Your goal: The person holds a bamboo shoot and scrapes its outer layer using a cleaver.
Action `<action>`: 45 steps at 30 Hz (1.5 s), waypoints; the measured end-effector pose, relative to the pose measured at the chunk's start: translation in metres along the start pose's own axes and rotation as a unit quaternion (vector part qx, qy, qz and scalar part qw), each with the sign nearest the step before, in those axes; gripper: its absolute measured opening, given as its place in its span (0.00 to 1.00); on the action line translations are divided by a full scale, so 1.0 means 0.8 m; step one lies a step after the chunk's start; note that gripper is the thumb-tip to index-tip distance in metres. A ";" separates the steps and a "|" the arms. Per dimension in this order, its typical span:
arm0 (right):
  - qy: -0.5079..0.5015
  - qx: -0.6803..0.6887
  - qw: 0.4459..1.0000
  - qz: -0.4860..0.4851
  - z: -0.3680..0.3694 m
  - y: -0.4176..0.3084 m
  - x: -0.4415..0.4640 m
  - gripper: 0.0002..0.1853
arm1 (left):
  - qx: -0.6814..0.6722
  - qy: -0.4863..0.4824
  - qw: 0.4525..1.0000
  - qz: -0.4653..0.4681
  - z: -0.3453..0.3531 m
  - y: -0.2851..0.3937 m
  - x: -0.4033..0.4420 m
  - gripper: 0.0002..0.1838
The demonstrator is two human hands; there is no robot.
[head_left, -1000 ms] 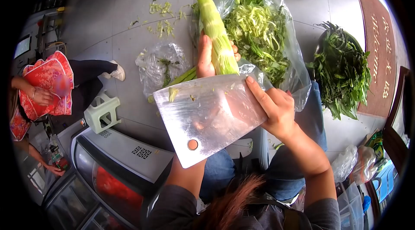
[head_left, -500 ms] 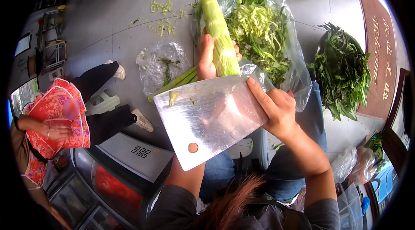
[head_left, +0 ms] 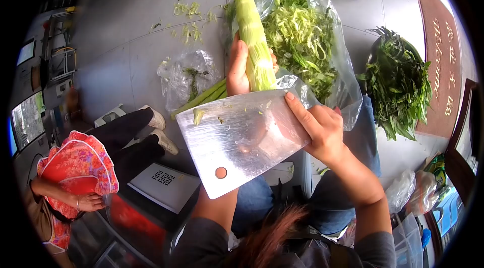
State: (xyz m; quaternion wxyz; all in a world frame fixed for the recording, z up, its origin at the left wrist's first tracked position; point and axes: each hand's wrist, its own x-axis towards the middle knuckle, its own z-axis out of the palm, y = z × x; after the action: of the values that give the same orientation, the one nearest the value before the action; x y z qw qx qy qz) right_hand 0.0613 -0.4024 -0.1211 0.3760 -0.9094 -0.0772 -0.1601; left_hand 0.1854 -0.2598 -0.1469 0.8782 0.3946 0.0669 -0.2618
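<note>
Two hands stay closed: left (head_left: 239, 69) round stalk (head_left: 251, 31), right (head_left: 323, 129) pinching cleaver (head_left: 242, 142); the red-aproned person (head_left: 78, 167) has moved closer.

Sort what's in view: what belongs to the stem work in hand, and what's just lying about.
Belongs to the job:
- thick pale-green stem, in the left hand
- cleaver, in the right hand
- shavings in the clear bag
- probably the thinner green stems and leafy heap

Just lying about, apparently:
- doormat
- crumpled bags at right
</note>
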 end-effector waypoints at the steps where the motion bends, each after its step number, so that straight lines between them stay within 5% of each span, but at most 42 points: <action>1: -0.002 0.014 1.000 0.002 0.001 -0.001 -0.001 0.30 | 0.000 0.007 1.000 -0.005 -0.003 0.001 -0.003 0.23; 14: 0.009 -0.012 1.000 0.005 0.007 0.005 -0.006 0.29 | 0.068 0.041 0.996 0.027 0.002 -0.004 0.001 0.24; 21: 0.014 -0.026 0.999 0.038 0.013 0.007 -0.002 0.30 | 0.027 -0.039 0.996 -0.075 -0.033 -0.006 0.012 0.27; 30: 0.004 -0.058 0.997 0.057 0.021 0.014 0.004 0.31 | 0.130 0.072 0.989 0.024 -0.010 -0.011 0.005 0.28; 39: -0.014 -0.065 0.996 0.063 0.018 0.016 0.002 0.32 | 0.105 0.024 0.994 0.000 -0.019 -0.010 0.007 0.24; 44: 0.012 -0.090 0.991 0.097 0.028 0.028 0.008 0.33 | 0.155 0.114 0.979 0.066 -0.026 -0.043 -0.014 0.18; 45: 0.007 -0.094 0.987 0.131 0.025 0.028 0.012 0.35 | 0.074 0.149 0.986 0.027 -0.008 -0.035 -0.018 0.18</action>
State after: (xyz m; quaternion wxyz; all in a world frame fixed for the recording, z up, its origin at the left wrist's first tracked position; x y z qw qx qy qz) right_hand 0.0805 -0.4036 -0.1456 0.3066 -0.9421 0.0601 -0.1222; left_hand 0.1596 -0.2650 -0.1647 0.8334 0.4950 0.1667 -0.1807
